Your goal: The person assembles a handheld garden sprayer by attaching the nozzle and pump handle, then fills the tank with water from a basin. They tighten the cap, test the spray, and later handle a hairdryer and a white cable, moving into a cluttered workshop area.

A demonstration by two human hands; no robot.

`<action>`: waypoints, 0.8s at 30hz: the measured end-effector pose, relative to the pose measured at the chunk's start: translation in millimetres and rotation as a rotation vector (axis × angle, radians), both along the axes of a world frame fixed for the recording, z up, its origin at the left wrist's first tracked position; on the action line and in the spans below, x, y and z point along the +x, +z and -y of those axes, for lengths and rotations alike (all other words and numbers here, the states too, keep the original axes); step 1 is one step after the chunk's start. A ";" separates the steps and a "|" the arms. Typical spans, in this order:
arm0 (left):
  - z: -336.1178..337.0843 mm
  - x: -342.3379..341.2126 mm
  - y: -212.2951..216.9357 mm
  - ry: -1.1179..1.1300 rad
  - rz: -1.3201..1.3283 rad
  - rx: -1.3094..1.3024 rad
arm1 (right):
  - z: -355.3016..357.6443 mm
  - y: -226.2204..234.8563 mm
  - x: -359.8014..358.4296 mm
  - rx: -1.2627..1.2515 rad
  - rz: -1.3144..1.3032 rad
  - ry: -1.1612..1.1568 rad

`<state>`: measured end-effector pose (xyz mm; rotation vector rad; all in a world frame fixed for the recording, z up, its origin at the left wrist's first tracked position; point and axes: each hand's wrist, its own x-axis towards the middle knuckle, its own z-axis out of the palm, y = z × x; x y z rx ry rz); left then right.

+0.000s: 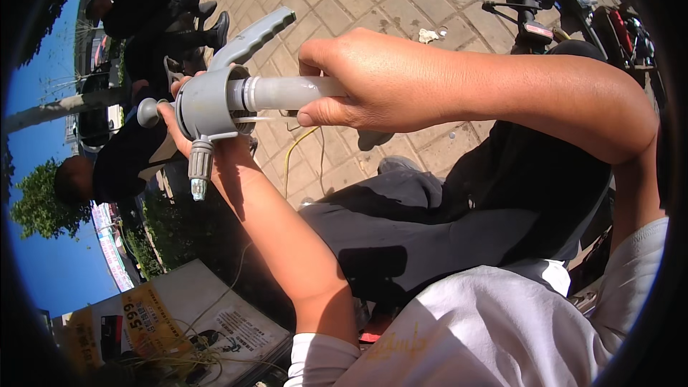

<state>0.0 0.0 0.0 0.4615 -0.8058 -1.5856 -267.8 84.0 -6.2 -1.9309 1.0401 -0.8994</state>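
Your right hand (pixel 362 75) holds pale tube (pixel 283 92), fingers curled around; your left hand (pixel 176 130) holds joined grey housing (pixel 204 104), which hides most of palm. Both parts left of centre, above paving (pixel 401 11). Yellow cord (pixel 288 161) lies below. People (pixel 154 0) far left, printed board (pixel 204 281) near left, dark tool (pixel 531 1) far right.

White sleeves (pixel 324 360), a pale shirt (pixel 494 322) with yellow markings (pixel 396 344), and dark trousers (pixel 408 226) show.

1 head cam, downward pov, close
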 end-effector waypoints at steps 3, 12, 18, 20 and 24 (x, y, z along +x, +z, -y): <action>-3.0 -7.2 1.1 -0.065 -0.035 0.058 | 0.2 15.0 -1.3 0.104 -0.073 0.036; -5.1 -20.1 -17.7 -0.175 0.009 0.022 | 3.1 -4.9 0.4 -0.228 -0.077 -0.039; -1.1 -24.6 -28.1 -0.182 -0.115 0.045 | 7.1 11.0 -13.4 0.287 0.070 0.093; -5.4 -29.1 -27.5 -0.212 -0.198 0.094 | 9.6 8.9 -19.3 0.594 0.339 0.215; -5.3 -37.1 -18.0 -0.010 -0.062 0.091 | 11.4 3.7 -18.1 0.328 0.074 0.104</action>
